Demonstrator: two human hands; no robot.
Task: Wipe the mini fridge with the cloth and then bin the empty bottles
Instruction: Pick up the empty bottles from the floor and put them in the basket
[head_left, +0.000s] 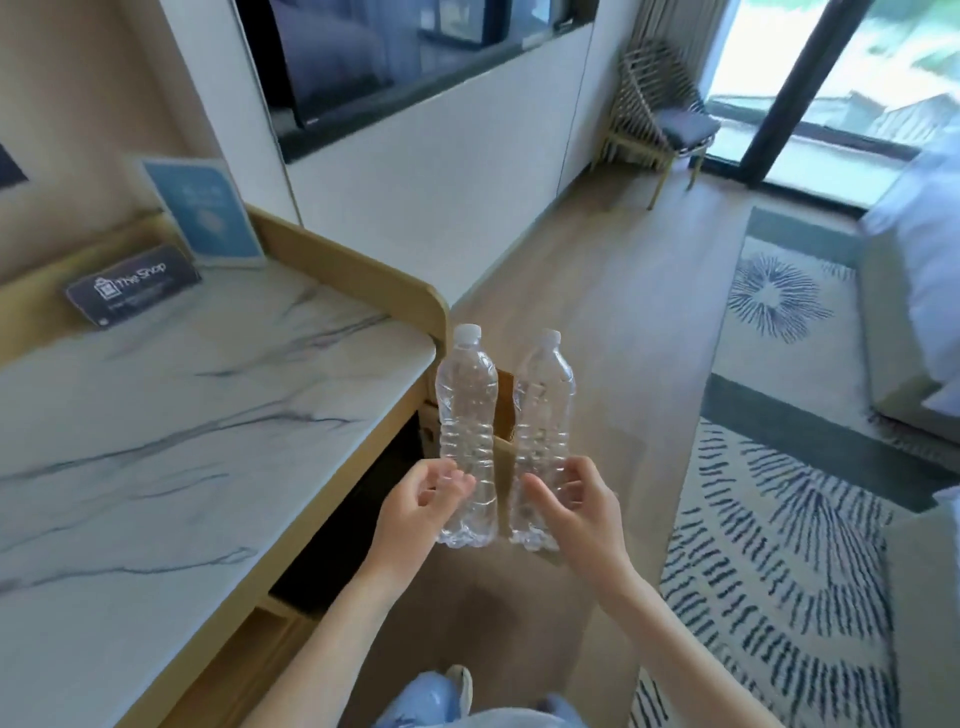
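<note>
Beside the marble table, above a cardboard box: two clear empty bottles, upright, capped. Left hand grips left bottle low; right hand likewise grips right bottle.

Two clear, crumpled, white-capped empty bottles, left bottle and right bottle, stand upright side by side, apart.

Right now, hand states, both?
Left hand: closed on the left bottle, near its base.
Right hand: closed on the right bottle, near its base.
</note>
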